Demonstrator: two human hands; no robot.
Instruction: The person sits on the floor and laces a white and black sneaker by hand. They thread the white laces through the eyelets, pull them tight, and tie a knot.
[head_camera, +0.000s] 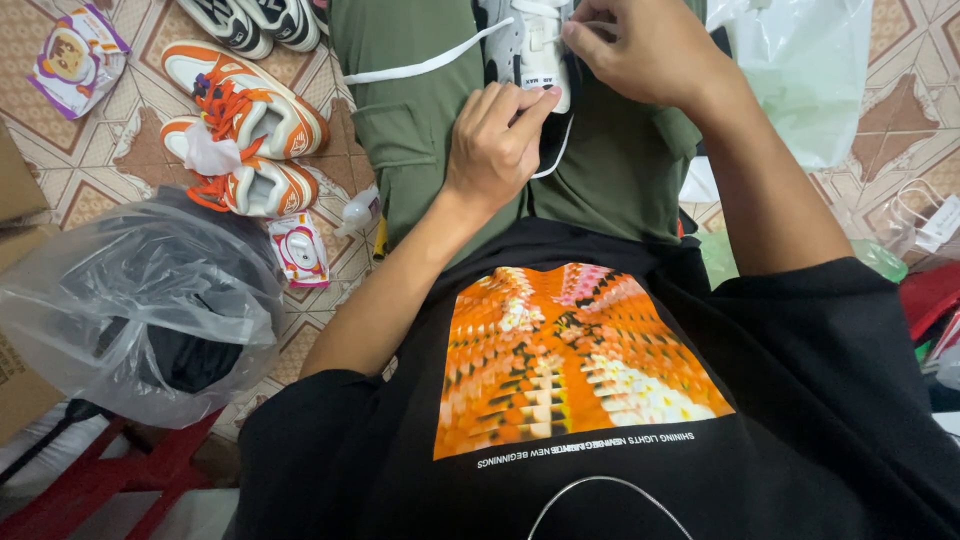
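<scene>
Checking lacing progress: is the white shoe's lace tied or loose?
Loose: the white lace trails untied from the white shoe across the lap; right hand pinches its other end.

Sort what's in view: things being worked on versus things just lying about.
In hand: left hand steadying grey sneaker; right hand pinching its white lace.
Lying about: orange sneakers, clear bag of dark items, small packets.

We're on a home floor doubling as a shoe-handling spot: patterned brown-and-cream floor tiles (100, 160), orange-and-white sneakers (245, 125) far left, clear plastic bags (130, 300) near left, cardboard boxes (15, 190) beside.
</scene>
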